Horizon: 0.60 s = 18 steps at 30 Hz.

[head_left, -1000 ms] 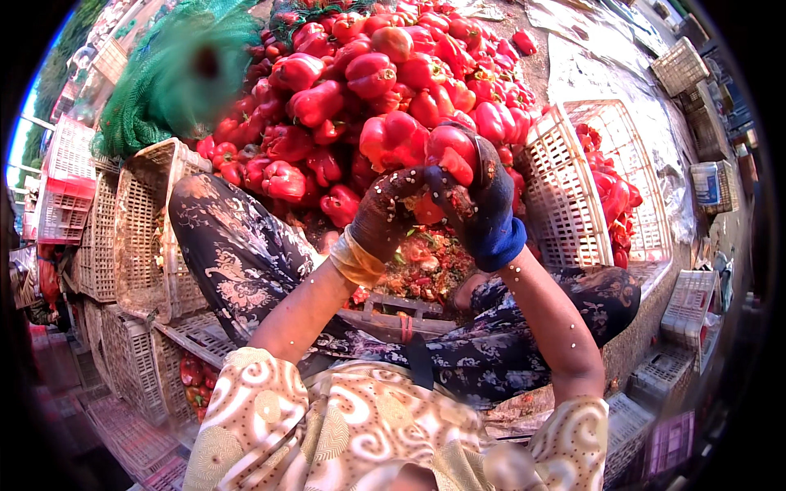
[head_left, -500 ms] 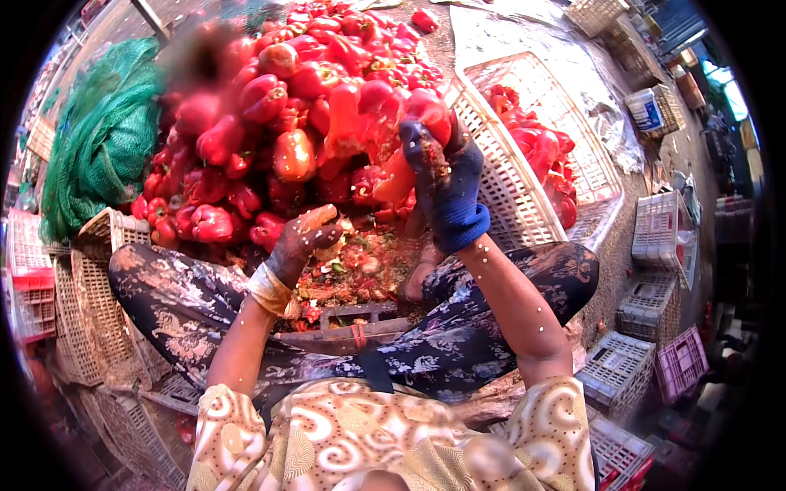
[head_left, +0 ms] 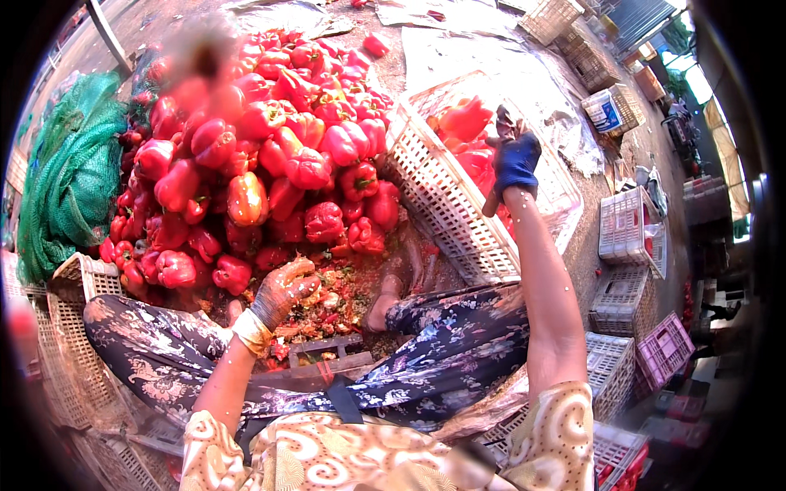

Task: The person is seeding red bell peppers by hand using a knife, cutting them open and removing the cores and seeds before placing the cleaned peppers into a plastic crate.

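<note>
My right hand (head_left: 516, 155), in a dark blue glove, is over a white plastic crate (head_left: 446, 196) at the right. Its fingers are closed around a slim brown handle-like thing (head_left: 494, 200) that sticks out below; its kind is unclear. Red bell peppers (head_left: 467, 123) lie in the crate beside that hand. Low over the scraps (head_left: 327, 303) between my legs, my left hand (head_left: 282, 290) wears a stained thin glove. Its fingers are loosely bent and slightly apart, with nothing visible in them. A big heap of red bell peppers (head_left: 270, 164) lies beyond it.
A green net (head_left: 74, 180) is bunched at the far left, above stacked woven-look crates (head_left: 86, 327). More crates (head_left: 626, 229) and a purple crate (head_left: 665, 350) line the right side. Pale sheeting (head_left: 458, 57) covers ground behind the heap. A wooden frame (head_left: 327, 360) sits between my legs.
My right hand has moved right, from over the heap to over the crate, and the red pepper it held is out of its grip. My left hand has lowered slightly toward the scraps.
</note>
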### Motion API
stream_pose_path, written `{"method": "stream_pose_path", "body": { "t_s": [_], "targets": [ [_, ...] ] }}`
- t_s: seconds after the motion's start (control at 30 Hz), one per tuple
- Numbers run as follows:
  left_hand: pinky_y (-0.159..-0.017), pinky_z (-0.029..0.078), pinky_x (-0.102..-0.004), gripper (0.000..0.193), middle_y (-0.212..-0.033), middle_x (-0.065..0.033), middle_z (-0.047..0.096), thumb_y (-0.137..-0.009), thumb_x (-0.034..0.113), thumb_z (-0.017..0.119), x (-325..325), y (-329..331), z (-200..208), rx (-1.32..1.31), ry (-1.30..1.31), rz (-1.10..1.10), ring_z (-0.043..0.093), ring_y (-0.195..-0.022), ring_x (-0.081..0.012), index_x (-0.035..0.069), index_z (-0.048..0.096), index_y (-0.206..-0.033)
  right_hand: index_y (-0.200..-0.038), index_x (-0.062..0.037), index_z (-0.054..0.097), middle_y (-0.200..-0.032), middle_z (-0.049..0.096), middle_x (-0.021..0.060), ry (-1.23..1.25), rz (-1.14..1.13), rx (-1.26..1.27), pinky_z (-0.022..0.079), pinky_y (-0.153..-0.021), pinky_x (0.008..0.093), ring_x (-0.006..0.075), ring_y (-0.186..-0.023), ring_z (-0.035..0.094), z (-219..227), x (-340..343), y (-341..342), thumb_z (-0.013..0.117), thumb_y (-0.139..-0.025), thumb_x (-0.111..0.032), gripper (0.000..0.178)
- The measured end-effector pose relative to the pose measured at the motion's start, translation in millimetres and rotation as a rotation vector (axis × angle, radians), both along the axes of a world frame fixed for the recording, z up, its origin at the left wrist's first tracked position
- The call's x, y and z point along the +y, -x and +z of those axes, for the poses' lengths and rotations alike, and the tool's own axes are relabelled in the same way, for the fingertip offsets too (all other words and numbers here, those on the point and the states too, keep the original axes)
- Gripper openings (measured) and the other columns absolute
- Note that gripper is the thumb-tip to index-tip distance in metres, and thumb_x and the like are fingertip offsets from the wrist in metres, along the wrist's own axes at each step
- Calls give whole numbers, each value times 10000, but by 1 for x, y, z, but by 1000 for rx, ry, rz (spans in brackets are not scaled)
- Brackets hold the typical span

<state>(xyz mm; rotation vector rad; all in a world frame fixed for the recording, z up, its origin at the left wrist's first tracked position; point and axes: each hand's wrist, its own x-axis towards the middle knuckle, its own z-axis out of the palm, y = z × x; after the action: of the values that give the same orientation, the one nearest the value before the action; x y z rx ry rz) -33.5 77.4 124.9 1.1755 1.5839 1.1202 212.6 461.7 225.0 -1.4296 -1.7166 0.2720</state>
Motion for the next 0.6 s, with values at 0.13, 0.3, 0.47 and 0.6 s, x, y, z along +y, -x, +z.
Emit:
{"method": "stream_pose_path", "body": {
  "t_s": [0.13, 0.3, 0.47, 0.6],
  "targets": [
    [-955, 463, -358, 342, -1131, -152, 633, -859, 220, 657, 0, -1, 15, -302, 170, 148, 610, -1046, -280, -9, 618, -1109, -1152, 8, 476, -1000, 657, 201, 606, 242, 754, 378, -333, 226, 242, -613, 688, 26, -34, 9, 528, -970, -282, 346],
    [-946, 429, -328, 391, -1137, -133, 636, -922, 278, 577, -3, -1, 14, 139, -169, -113, 569, -1092, -198, -30, 607, -1161, -1177, -8, 475, -1118, 615, 226, 1137, 776, 1130, 344, -351, 138, 142, -577, 599, 47, -35, 24, 490, -993, -240, 297],
    [-895, 483, -329, 447, -1135, -100, 627, -939, 360, 559, 4, -17, 23, -445, 34, 78, 607, -1041, -198, 4, 581, -1208, -1238, -10, 475, -1164, 599, 183, 1074, 988, 1390, 524, -776, 284, 193, -882, 610, 60, -75, 55, 405, -1012, -330, 398],
    [-818, 528, -324, 498, -1056, -81, 652, -968, 409, 508, 7, -10, 33, -1200, 29, 160, 649, -932, -191, 24, 510, -1283, -1086, -43, 553, -945, 652, 118, 1825, 938, 1417, 462, -456, 186, 131, -589, 570, -54, -176, 84, 512, -972, -382, 360]
  ]
}}
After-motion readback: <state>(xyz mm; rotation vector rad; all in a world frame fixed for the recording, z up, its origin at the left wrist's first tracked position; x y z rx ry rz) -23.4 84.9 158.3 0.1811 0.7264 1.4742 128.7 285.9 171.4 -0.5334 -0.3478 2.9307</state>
